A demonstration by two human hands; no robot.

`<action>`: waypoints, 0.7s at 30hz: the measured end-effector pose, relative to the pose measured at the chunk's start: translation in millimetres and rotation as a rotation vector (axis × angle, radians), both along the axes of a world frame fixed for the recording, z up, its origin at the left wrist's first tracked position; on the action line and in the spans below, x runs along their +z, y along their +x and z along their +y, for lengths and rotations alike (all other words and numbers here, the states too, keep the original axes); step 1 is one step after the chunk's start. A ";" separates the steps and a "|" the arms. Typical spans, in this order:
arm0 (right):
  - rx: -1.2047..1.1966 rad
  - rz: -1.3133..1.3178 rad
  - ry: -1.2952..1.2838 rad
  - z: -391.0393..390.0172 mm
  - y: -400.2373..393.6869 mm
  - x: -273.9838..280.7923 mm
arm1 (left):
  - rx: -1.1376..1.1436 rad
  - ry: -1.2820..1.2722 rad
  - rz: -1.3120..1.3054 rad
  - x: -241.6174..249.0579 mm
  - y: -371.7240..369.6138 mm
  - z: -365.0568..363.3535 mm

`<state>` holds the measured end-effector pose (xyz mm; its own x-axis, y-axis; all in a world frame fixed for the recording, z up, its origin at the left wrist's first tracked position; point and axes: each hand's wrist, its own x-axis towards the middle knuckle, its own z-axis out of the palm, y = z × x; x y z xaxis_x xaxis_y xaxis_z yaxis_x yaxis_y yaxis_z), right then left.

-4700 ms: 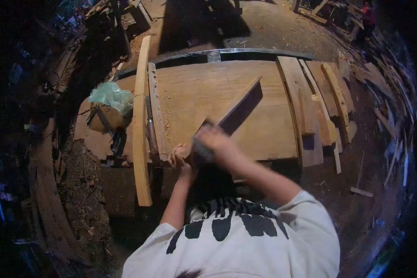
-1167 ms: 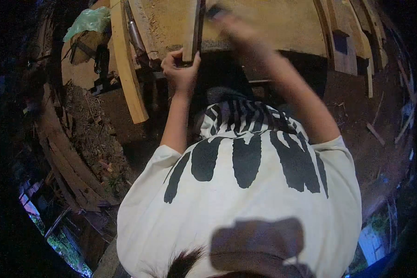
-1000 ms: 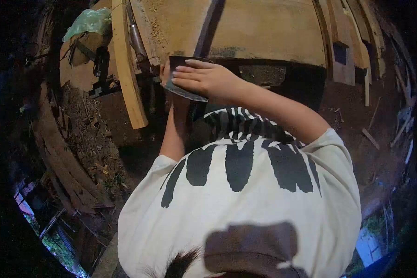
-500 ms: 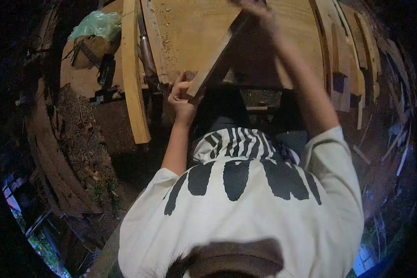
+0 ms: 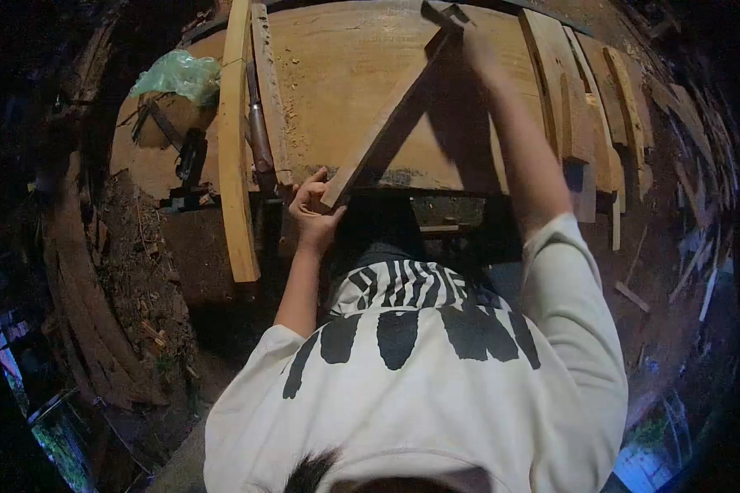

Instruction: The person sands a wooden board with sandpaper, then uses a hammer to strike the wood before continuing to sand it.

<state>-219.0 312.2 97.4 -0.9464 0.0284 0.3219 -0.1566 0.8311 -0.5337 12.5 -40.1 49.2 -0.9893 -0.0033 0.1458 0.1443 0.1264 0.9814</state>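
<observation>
A long wooden piece [image 5: 390, 115] lies slanted over the near edge of the wooden bench [image 5: 345, 49]. My left hand [image 5: 314, 205] is wrapped round its lower end, with the index finger sticking up beside it. At its far upper end, my right hand [image 5: 481, 53] is closed on a dark tool [image 5: 446, 15], which looks like a small square or clamp; blur and shadow hide its exact form. The tool touches or overlaps the wood's tip. A dark shadow falls on the bench beneath my right forearm.
Left on the bench are a long yellowish board [image 5: 237, 148], a narrow strip [image 5: 271, 99], a dark rod-like tool [image 5: 259, 135] and a green plastic bag [image 5: 179, 76]. Several boards [image 5: 551, 74] lie at the right. Sawdust [image 5: 292, 90] is scattered near the strip.
The camera view has shifted, showing more of the bench's far side. The wooden piece's lower end and my left hand sit lower, and the dark tool at the top shows more fully.
</observation>
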 end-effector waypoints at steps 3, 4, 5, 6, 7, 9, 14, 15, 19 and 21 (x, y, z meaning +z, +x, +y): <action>-0.106 -0.169 -0.022 26.2 -9.0 -3.8 | -0.004 -0.077 0.107 -7.7 1.9 0.1; -0.132 -0.232 -0.177 23.9 1.4 1.3 | 0.019 -0.122 0.028 -2.6 3.1 4.3; -0.131 -0.129 -0.253 20.0 24.7 0.9 | 0.043 -0.168 -0.052 4.3 3.9 7.7; -0.128 -0.027 -0.326 17.1 56.5 -4.4 | 0.054 -0.164 -0.045 17.5 6.4 12.2; -0.092 0.021 -0.411 15.7 89.5 -10.8 | 0.117 -0.382 0.004 36.8 9.7 18.7; -0.053 -0.031 -0.335 34.8 134.7 -14.8 | 0.185 -0.594 0.049 66.2 9.1 27.8; -0.169 0.186 -0.010 64.4 213.0 -5.5 | -0.078 -1.326 0.202 86.4 3.8 50.8; -0.108 0.326 0.086 76.2 221.6 -9.7 | -0.075 -1.324 0.202 83.3 0.3 54.6; -0.029 0.727 0.707 103.4 253.4 -25.4 | -0.071 -1.360 0.274 75.3 -16.6 71.3; -0.270 0.230 -0.044 90.2 267.5 -15.1 | -0.096 -1.357 0.263 74.8 -30.2 83.0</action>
